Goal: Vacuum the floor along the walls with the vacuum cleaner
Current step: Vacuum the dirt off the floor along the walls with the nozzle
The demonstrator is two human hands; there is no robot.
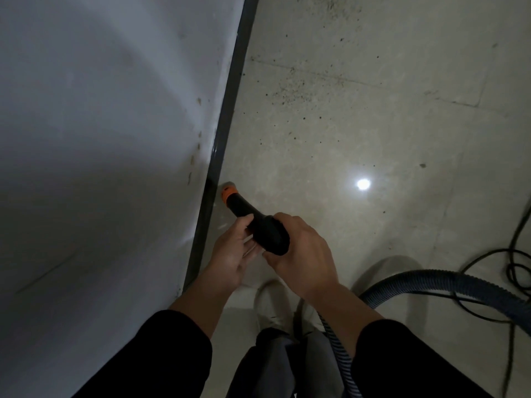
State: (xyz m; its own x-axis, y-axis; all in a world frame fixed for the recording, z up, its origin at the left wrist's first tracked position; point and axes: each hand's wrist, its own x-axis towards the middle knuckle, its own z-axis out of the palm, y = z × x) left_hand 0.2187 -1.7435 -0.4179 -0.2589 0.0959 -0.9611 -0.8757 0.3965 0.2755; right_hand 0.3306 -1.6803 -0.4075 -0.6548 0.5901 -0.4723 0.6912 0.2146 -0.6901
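Here, fingers of left hand [230, 259] and right hand [301, 254] wrap the smooth black nozzle [244, 209] — orange-ringed.

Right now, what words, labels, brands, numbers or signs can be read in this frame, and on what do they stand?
None can be read. The black vacuum wand, its orange collar, the ribbed hose, the wall and the floor show no lettering; the frame is dim, so fine print could be missed.

The right hand [301, 251] covers the rear end of the black tube [244, 209]; the tube's tip by the baseboard [227, 116] is blurred. Hose [431, 278] and cable [514, 249] leave the right edge. Floor specks [290, 93] are too small to identify.
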